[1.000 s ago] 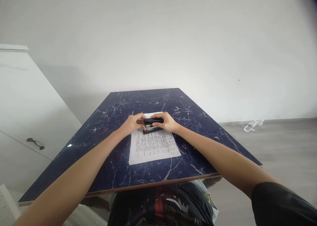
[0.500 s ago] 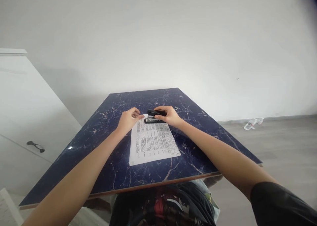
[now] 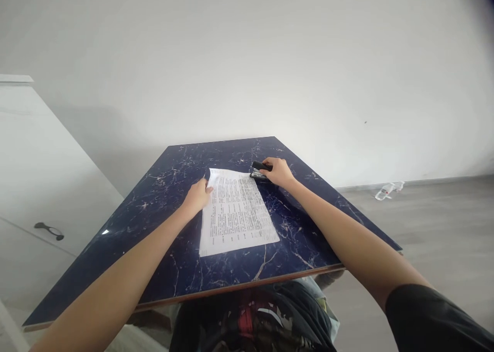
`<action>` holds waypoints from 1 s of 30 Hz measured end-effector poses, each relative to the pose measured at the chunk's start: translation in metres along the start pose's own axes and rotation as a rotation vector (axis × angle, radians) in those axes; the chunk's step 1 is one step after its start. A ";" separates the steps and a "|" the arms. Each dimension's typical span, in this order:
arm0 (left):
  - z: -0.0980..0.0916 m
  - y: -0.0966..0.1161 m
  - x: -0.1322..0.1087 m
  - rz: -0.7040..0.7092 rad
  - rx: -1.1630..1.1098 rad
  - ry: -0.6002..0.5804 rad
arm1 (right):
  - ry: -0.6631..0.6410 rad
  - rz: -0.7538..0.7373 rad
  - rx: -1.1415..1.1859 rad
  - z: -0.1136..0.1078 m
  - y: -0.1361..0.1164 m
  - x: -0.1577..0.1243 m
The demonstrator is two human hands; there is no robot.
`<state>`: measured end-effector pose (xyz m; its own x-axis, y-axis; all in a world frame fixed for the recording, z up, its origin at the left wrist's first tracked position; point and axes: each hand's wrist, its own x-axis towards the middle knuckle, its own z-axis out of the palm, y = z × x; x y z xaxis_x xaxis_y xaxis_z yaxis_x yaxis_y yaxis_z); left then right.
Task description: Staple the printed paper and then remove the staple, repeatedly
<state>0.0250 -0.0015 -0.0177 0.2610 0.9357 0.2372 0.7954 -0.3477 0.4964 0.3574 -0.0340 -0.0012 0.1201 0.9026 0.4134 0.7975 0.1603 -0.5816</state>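
Printed sheets of paper (image 3: 237,213) lie on the dark blue marbled table (image 3: 185,267), their far left corner bent up a little. My left hand (image 3: 197,195) grips their left edge, thumb on top and fingers underneath. In my right hand (image 3: 280,172) is a black stapler (image 3: 261,168), held at the far right corner of the sheets. Its jaws are apart at the front. Whether the paper's corner sits between those jaws or only beside them I cannot tell.
A white cabinet (image 3: 34,177) with a dark handle (image 3: 49,231) stands to the left. The pale wall (image 3: 247,69) rises behind the table. On the grey floor at the right lies a clear plastic item (image 3: 388,190).
My right hand has moved the stapler right, from the far left part of the sheets to their far right corner. My left hand has slid down and taken hold of the left edge.
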 end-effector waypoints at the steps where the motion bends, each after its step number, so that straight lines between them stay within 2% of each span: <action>1: -0.002 0.000 0.001 0.012 -0.017 0.028 | 0.017 0.007 -0.015 -0.001 0.000 0.000; 4: -0.009 -0.002 0.005 0.064 -0.132 0.141 | 0.029 0.015 -0.067 -0.003 0.002 -0.001; 7: -0.016 -0.009 0.011 0.094 -0.320 0.259 | -0.039 0.010 -0.074 -0.008 0.004 0.000; 10: -0.023 -0.017 0.017 0.106 -0.492 0.365 | -0.199 -0.075 0.017 -0.016 0.002 0.000; 15: -0.032 -0.031 0.022 0.111 -0.593 0.526 | -0.498 -0.252 0.186 -0.028 -0.013 -0.007; 21: -0.034 -0.038 0.022 0.066 -0.481 0.532 | -0.684 -0.365 0.304 -0.033 -0.034 -0.019; 26: -0.037 -0.040 0.024 0.089 -0.469 0.529 | -0.781 -0.434 0.303 -0.034 -0.045 -0.022; 30: -0.040 -0.044 0.027 0.072 -0.553 0.500 | -0.800 -0.407 0.300 -0.033 -0.043 -0.020</action>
<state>-0.0251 0.0365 -0.0001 -0.0832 0.8169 0.5707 0.3608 -0.5092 0.7814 0.3406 -0.0719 0.0390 -0.6639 0.7429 0.0853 0.4904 0.5186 -0.7004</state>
